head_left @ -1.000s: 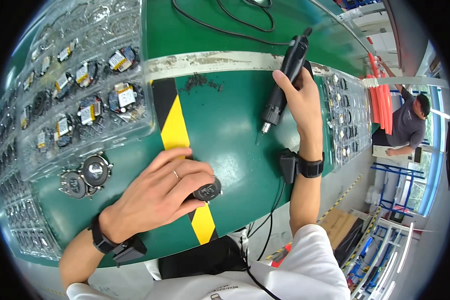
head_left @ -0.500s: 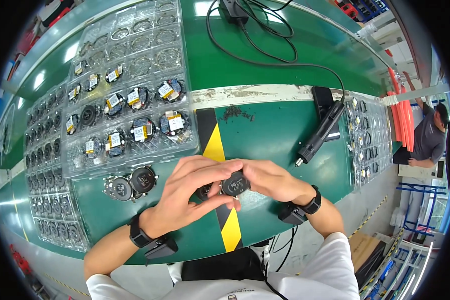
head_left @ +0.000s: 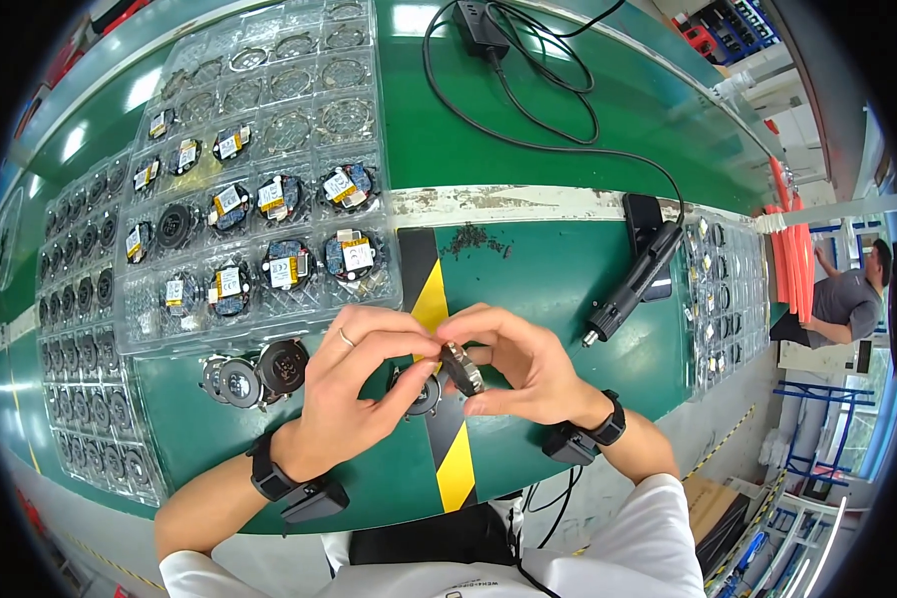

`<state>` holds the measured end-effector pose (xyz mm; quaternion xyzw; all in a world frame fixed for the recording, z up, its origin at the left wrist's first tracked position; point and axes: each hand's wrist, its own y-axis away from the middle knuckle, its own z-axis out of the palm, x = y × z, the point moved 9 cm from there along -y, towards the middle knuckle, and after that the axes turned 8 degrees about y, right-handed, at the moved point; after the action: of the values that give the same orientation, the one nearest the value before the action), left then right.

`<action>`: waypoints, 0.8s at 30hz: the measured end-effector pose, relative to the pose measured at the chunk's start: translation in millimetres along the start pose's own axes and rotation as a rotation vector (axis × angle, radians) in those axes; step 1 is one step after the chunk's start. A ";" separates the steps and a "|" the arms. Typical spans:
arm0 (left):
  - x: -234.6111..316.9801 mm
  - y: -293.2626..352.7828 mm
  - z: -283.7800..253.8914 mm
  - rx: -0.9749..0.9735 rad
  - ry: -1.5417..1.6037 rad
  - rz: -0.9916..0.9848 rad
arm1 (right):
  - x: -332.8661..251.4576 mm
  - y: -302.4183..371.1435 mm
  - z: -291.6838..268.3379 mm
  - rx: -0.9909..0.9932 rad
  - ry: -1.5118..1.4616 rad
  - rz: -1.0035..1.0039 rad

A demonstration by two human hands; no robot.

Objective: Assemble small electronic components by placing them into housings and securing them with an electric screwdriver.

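Observation:
A round watch case with a dark face and metallic rim is tilted nearly edge-on between my hands. My right hand grips it with the fingers above and the thumb at its lower edge. My left hand, with a ring on one finger, pinches at the left edge of the case with thumb and forefinger. Below them on the green table lies another round watch case, partly hidden by my left hand. Several more watch cases rest in a cluster left of my left hand.
A stack of clear trays with round circuit assemblies stands at left, beside trays of dark discs. Small black screws are scattered beyond my hands. At right lie a corded electric screwdriver, a phone and another tray. Farther right sits a person.
The watch case has turned from face-on to nearly edge-on. My right hand has opened up around it, its thumb now at the lower edge. The view has shifted slightly.

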<state>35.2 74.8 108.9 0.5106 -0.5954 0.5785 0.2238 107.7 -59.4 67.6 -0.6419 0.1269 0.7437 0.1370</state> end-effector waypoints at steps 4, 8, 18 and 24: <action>-3.7 3.0 -2.0 0.013 0.020 0.003 | 2.3 -1.8 3.7 0.005 0.152 0.008; -3.3 2.6 -1.6 0.014 0.027 0.011 | 3.0 -2.4 3.6 0.018 0.176 0.024; -3.4 4.4 -0.2 -0.008 0.024 0.018 | 2.8 -3.0 3.4 0.023 0.268 0.008; -2.2 4.8 1.5 -0.022 -0.023 0.018 | -1.9 -2.8 4.7 0.031 0.325 -0.004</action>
<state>32.3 73.3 104.5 0.5094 -0.6088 0.5679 0.2174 104.7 -55.2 70.1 -0.7516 0.1576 0.6279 0.1263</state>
